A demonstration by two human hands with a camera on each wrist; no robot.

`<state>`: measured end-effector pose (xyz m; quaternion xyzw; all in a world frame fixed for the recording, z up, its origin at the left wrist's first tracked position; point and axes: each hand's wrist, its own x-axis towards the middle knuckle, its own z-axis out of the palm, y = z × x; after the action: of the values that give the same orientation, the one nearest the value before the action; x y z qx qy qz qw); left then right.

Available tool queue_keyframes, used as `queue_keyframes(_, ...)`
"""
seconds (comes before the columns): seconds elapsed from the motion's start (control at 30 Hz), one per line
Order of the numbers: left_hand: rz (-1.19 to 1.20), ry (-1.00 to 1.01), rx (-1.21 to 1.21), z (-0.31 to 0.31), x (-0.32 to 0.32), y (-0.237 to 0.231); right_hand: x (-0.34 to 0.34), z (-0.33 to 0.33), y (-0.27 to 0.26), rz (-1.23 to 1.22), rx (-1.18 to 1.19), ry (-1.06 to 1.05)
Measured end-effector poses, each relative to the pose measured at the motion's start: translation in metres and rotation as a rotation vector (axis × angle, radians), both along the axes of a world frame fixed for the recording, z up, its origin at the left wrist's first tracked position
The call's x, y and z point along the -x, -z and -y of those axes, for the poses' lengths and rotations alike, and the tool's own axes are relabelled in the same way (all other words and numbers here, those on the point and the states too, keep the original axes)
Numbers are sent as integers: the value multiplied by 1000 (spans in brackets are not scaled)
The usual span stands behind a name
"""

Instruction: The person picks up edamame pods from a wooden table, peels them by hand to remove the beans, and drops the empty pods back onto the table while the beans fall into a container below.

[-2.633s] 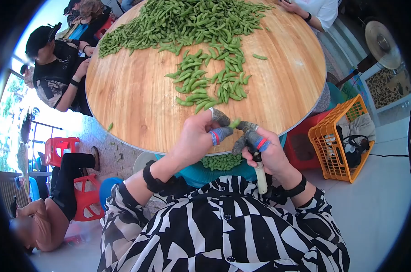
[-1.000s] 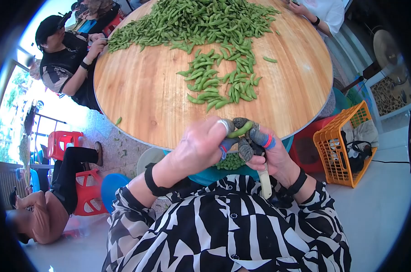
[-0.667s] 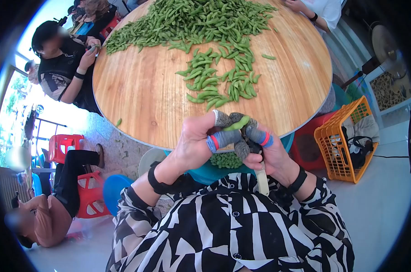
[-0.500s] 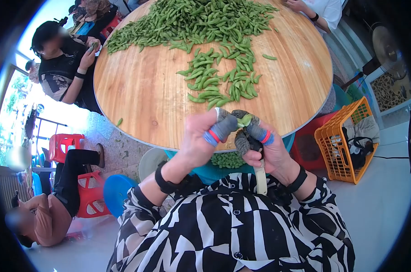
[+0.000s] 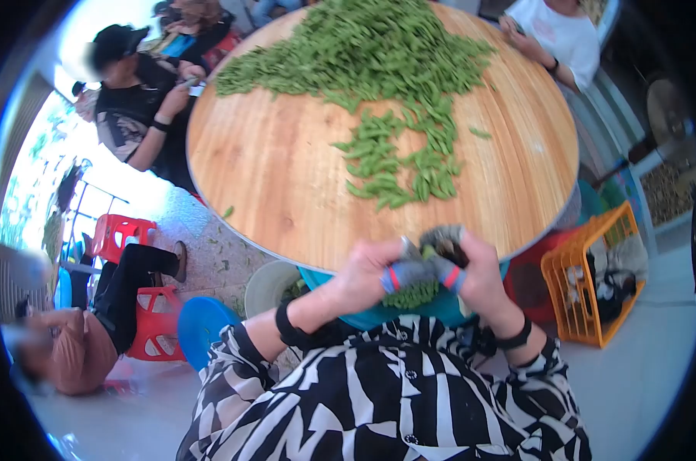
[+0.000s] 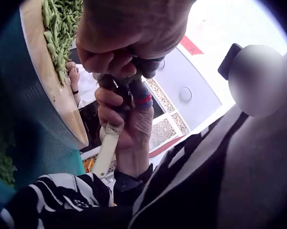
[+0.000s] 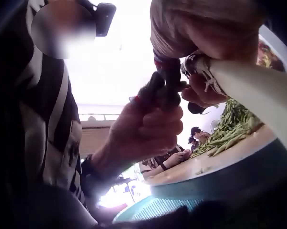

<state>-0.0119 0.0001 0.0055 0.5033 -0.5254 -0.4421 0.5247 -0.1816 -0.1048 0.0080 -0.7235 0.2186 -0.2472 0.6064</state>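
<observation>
Both hands meet over the near edge of a round wooden table (image 5: pixel 271 169), their thumbs and fingers wrapped in grey covers with red and blue bands. My left hand (image 5: pixel 367 273) pinches a green soybean pod (image 5: pixel 428 251), mostly hidden among the fingers. My right hand (image 5: pixel 478 269) grips a tool by its flat cream handle (image 6: pixel 105 152), which points down in the left wrist view. The tool's working end is hidden in the hands, so I cannot tell its kind. Shelled green beans (image 5: pixel 411 296) lie in a teal basin (image 5: pixel 312 278) beneath the hands.
A large heap of pods (image 5: pixel 371 46) covers the far side of the table, trailing toward me. An orange crate (image 5: pixel 586 284) stands at right. On the left are a pale bucket (image 5: pixel 263 288), a blue basin (image 5: pixel 202 323) and red stools (image 5: pixel 157 326). Other people sit around.
The head view has shifted, so the table sits lower and further right. The hands have come closer together and lower, and the pod between them shows less than before.
</observation>
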Motion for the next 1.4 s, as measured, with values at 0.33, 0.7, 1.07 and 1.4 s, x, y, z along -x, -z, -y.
queue_keyframes(0.33,200,222,32,-18,3,30,15,-12,9,-195,53,54)
queue_keyframes(0.7,187,137,-38,-30,7,36,18,-14,12,-259,488,14)
queue_keyframes(1.07,1356,140,-588,-96,-88,-68,10,-6,-1,-239,-460,-98)
queue_keyframes(1.4,1079,-234,202,60,-79,-1,10,-11,16,73,-892,0)
